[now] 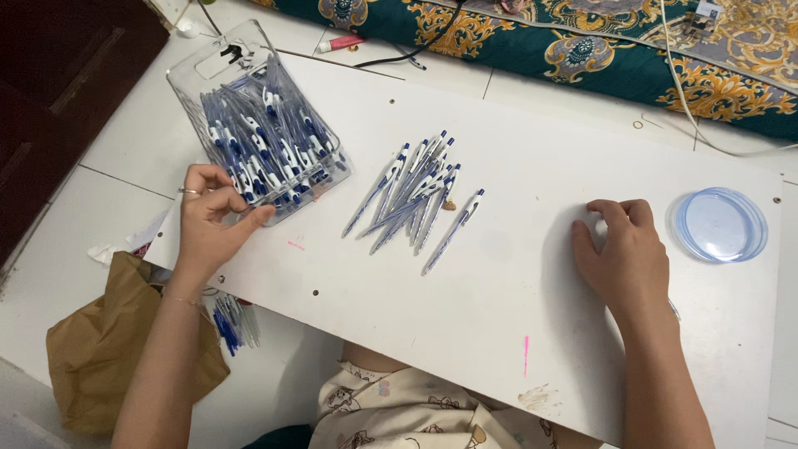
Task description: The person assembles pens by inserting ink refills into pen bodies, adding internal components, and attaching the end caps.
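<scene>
Pens [268,150] packed in a clear plastic box [195,71] at the far left of the white bench [499,316], left hand [212,220] at the box's open end
Left hand's fingers curl around the near ends of the blue-and-white pens there, seemingly pinching one; right hand [623,258] rests on the bench, fingers loosely bent and holding nothing, just beside a round clear-blue lid [720,224]. A loose pile of the same pens [416,193] lies between the hands, mid-bench. A crumpled brown paper bag [100,349] sits on the floor by the left forearm
</scene>
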